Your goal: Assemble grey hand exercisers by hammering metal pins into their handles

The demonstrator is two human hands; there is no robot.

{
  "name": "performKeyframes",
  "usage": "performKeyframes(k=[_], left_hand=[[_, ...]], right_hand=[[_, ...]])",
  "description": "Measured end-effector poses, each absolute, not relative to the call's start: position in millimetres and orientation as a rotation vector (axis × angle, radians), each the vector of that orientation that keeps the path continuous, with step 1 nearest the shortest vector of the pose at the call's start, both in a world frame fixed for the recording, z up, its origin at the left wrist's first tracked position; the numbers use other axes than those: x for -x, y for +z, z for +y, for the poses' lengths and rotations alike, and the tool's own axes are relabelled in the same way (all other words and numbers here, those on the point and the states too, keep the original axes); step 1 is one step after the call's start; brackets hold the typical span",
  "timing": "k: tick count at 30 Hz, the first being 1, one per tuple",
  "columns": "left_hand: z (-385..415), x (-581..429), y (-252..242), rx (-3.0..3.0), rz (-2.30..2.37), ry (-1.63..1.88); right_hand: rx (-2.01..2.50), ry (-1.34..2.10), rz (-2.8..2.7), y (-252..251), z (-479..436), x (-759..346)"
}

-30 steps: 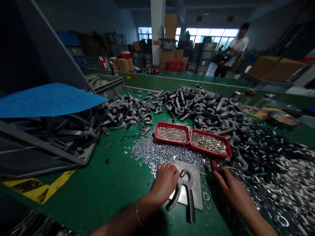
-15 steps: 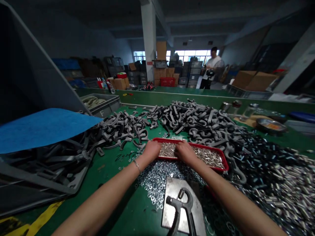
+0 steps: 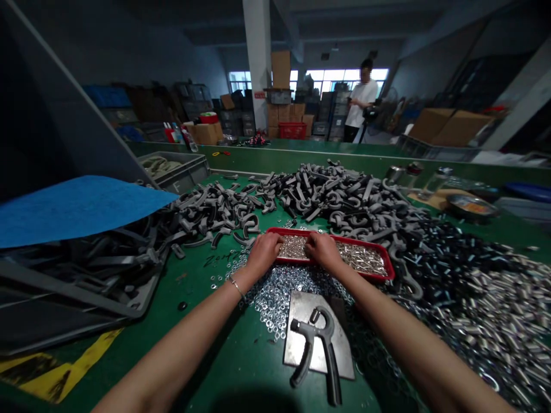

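Room dim overall; we record the brightest light at the row of windows [image 3: 331, 76] in the far wall. Overhead, we see a dark ceiling [image 3: 353, 14] crossed by beams. A pale pillar [image 3: 257, 57], bearing a small red sign [image 3: 259, 95], stands left of centre; we note a second, slanting in our view, at far right. Left wall [image 3: 172, 60]: bluish, in shadow. Stacked cardboard boxes [image 3: 279, 113] and grey crates [image 3: 232, 123] line the back. Nearer, we observe a green benchtop [image 3: 241, 358], yellow-and-black tape [image 3: 92, 355] along its left side.
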State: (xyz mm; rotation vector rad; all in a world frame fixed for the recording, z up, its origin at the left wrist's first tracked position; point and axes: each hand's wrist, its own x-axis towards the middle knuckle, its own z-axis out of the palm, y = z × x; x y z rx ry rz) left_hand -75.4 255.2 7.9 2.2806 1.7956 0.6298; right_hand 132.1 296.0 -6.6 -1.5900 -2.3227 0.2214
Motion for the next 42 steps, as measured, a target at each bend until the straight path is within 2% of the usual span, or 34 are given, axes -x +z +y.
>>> performKeyframes(k=[3,6,8,16,20,25,36,42], left_hand=[[206,57,8,-2.208,1.634,0.688],[149,34,-7,-2.107,1.32,0.664],[122,23,-19,-2.119,1.268,0.639],[107,13,-39,-2.441,1.362,0.593],[105,14,-52,-2.643,1.257,0.706],[105,16,-60,-2.709,1.204,0.845],[103,21,-54,-2.705,1.174,0.812],[106,17,-51,-2.959,1.151,0.625]], right_hand=[[1.531,0.363,-2.228,-6,292,-134],[1.479,0.497,-2.114,-4,284,-138],[1.452,0.57,-2.031,-2,273,-142],[1.306,0.804,-1.885,-19,139,-181],[1.272,0.755,-1.908,-45,85,-188],[1.198,0.645,-1.987,-59,83,-181],[1.159,0.346,-2.212,-67,92,-175],[1.106,0.308,-2.37,-56,88,-179]])
